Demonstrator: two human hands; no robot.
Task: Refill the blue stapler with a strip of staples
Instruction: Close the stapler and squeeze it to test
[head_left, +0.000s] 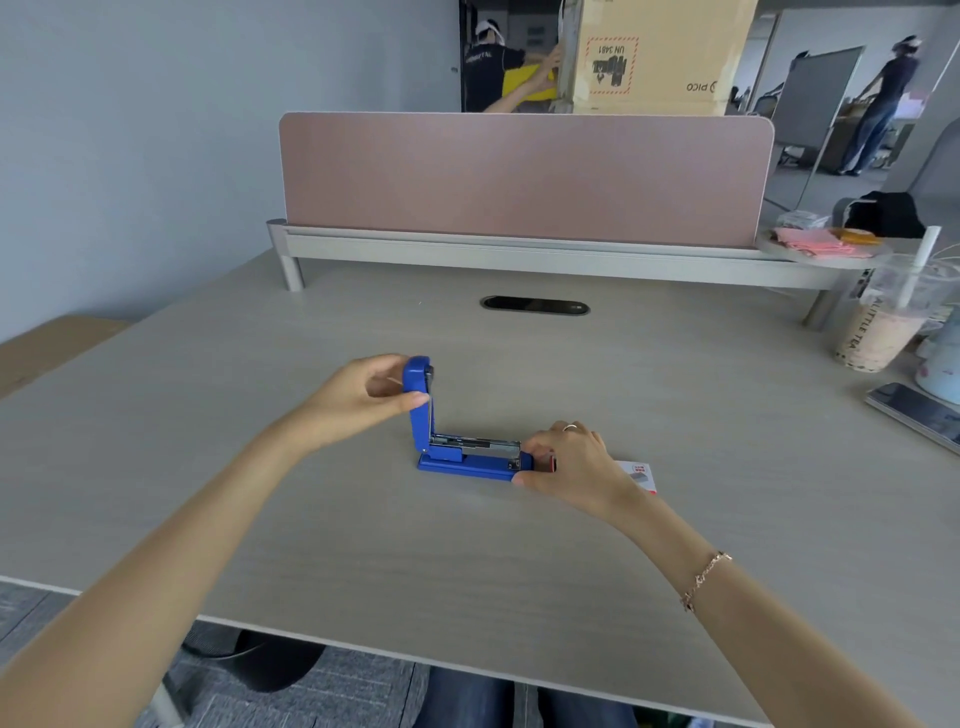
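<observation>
The blue stapler (457, 462) lies on the desk with its lid swung upright, and the metal staple channel (475, 443) is exposed. My left hand (358, 397) pinches the raised lid near its top. At the stapler's front end, my right hand (569, 462) grips the base and the channel's end. A white and red staple box (640, 475) lies just behind my right hand, partly hidden. I cannot tell whether a strip of staples sits in the channel.
A pink divider panel (524, 176) on a grey rail closes off the desk's far side. A cable grommet (535, 305) sits mid-desk. At the right stand a milk tea cup (883, 322) and a phone (919, 413). People move in the background.
</observation>
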